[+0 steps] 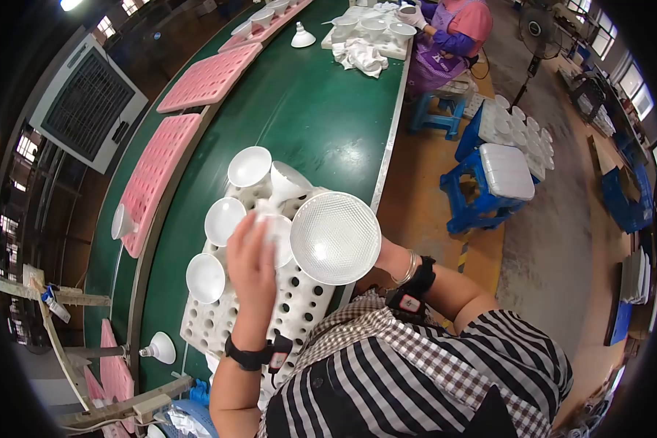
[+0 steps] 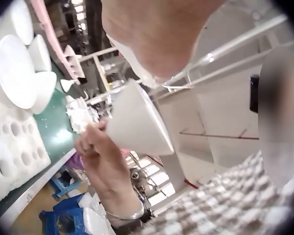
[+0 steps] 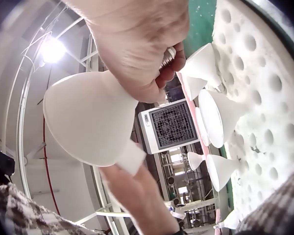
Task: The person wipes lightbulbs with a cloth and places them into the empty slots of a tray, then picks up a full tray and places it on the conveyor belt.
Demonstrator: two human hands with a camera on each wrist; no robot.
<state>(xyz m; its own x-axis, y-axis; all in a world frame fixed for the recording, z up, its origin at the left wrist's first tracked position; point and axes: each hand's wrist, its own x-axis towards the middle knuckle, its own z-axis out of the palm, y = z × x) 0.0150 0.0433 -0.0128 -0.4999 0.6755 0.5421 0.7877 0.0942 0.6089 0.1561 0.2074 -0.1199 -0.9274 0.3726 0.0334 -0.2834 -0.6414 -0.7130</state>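
My right hand (image 1: 392, 260) grips a white reflector light bulb (image 1: 336, 238) by its screw base, which shows between the curled fingers in the right wrist view. The bulb's textured round lens faces up in the head view, hiding most of that hand. My left hand (image 1: 252, 255), blurred, is left of the bulb and holds a white cloth or wipe (image 3: 132, 158), close to the lens rim in the right wrist view. Beside the left hand, several like bulbs (image 1: 225, 221) stand lens up in a white foam tray (image 1: 204, 321) full of round holes.
The tray lies on a green work surface (image 1: 321, 109). Pink perforated trays (image 1: 160, 175) line its far side. A loose bulb (image 1: 303, 36) stands farther along, near another person (image 1: 452, 44) at a second tray. Blue stools (image 1: 460, 193) stand on the floor at right.
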